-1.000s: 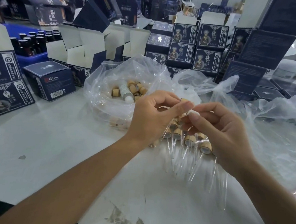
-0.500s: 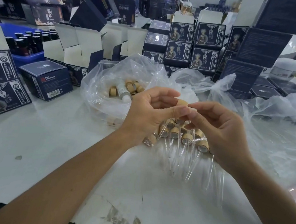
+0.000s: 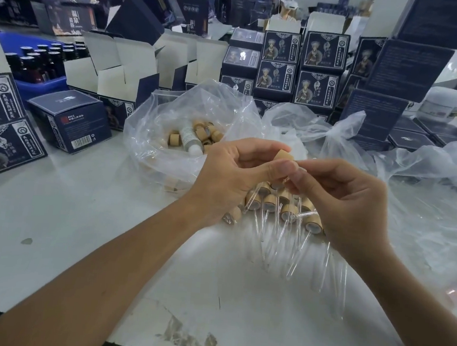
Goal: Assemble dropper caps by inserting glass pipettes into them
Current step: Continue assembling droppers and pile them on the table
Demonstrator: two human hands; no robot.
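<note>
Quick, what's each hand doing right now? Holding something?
Left hand: pinches a wooden dropper cap between thumb and fingers.
Right hand: fingers curled, pinching something thin at the cap, likely a glass pipette; too clear to see well.

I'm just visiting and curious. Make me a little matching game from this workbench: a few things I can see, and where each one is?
Things:
1. wooden cap
2. white bottle
3. finished droppers
4. dark bottles

Places:
A. in the blue tray
B. lying on the table under the hands
C. pinched by the left hand
D. inside the plastic bag

Pairs: 1-C, 2-D, 3-B, 4-A
</note>
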